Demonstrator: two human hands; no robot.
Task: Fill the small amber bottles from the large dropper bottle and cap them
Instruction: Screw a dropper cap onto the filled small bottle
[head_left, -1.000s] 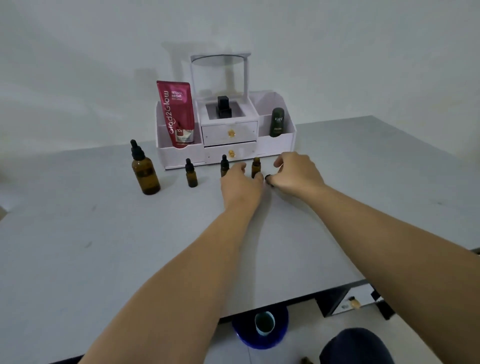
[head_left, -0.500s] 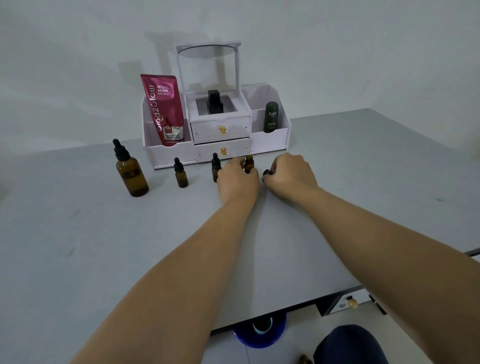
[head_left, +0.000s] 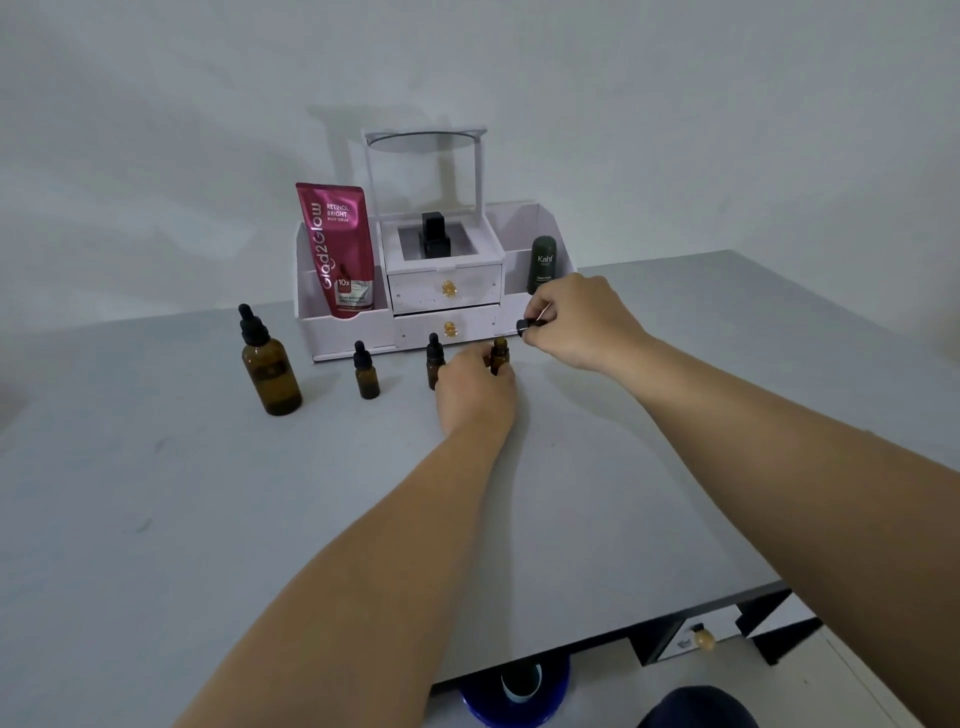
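Grey table (head_left: 156, 493): the work surface, bearing every item below. White organiser (head_left: 311, 322): at the far edge by the wall, two drawers with gold knobs in the middle, an open bin on each side, and a mirror frame on top. Red pouch (head_left: 337, 249): upright in the organiser's left bin, printed "Glad2Glow". Right hand (head_left: 576, 322): raised in front of the organiser's right bin, thumb and fingertips pinching the dropper cap. Left hand (head_left: 475, 389): resting on the table, fingers curled around the lower part of the uncapped small amber bottle. Large dropper bottle (head_left: 270, 369): amber with a black dropper top, upright at the left end of the row, well apart from both hands. Dark green bottle (head_left: 544, 262): upright in the right bin, marked "Kahf". Black bottle (head_left: 434, 236): in the recess above the drawers. First capped small bottle (head_left: 367, 375): upright, near the large one. Second capped small bottle (head_left: 434, 364): upright, just beside the left hand. Uncapped small amber bottle (head_left: 500, 356): upright on the table in the left hand, neck open. Dropper cap (head_left: 530, 323): black, held above and to the right of that neck, clear of it.
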